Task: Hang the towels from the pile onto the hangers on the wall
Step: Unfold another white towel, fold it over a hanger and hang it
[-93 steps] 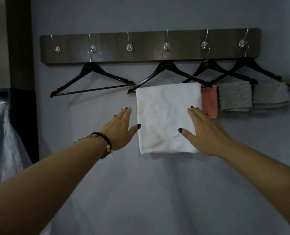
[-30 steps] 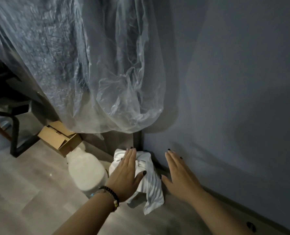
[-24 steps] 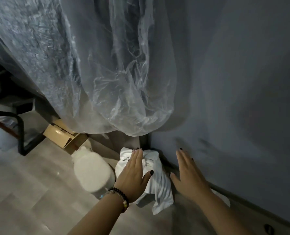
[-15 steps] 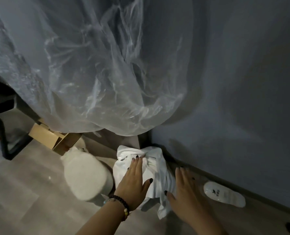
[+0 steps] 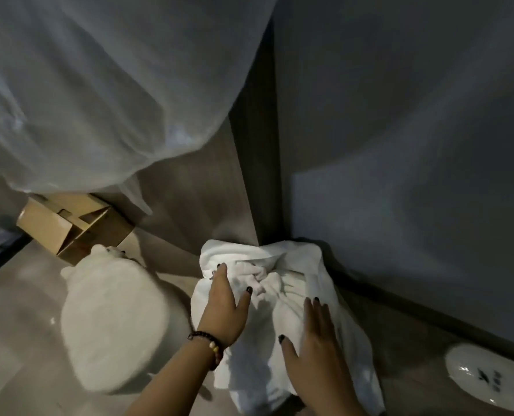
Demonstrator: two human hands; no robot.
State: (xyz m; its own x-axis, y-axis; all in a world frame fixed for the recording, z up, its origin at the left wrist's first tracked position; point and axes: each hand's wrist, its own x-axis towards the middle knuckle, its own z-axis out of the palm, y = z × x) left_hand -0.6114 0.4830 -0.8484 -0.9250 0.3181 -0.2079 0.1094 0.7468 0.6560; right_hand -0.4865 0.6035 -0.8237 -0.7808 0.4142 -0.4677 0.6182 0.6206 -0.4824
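Observation:
A crumpled pile of white towels point(image 5: 279, 280) lies on the floor in the corner where the wall meets a wooden panel. My left hand point(image 5: 224, 310), with a beaded bracelet at the wrist, is spread flat over the pile's left side. My right hand point(image 5: 315, 352) is spread flat over its right side. Both hands have their fingers apart and grip nothing; whether they press on the cloth or hover just over it I cannot tell. The hangers and the wall rack are out of view.
A white rounded fluffy object point(image 5: 114, 319) sits on the floor just left of the pile. Behind it lies an open cardboard box point(image 5: 72, 226). Clear plastic sheeting point(image 5: 99, 85) hangs above. A white slipper point(image 5: 489, 379) lies by the grey wall point(image 5: 414, 145) at the right.
My view dropped from the hanger rack down to the floor. Over the last second both hands moved closer to the towel pile and now spread over it.

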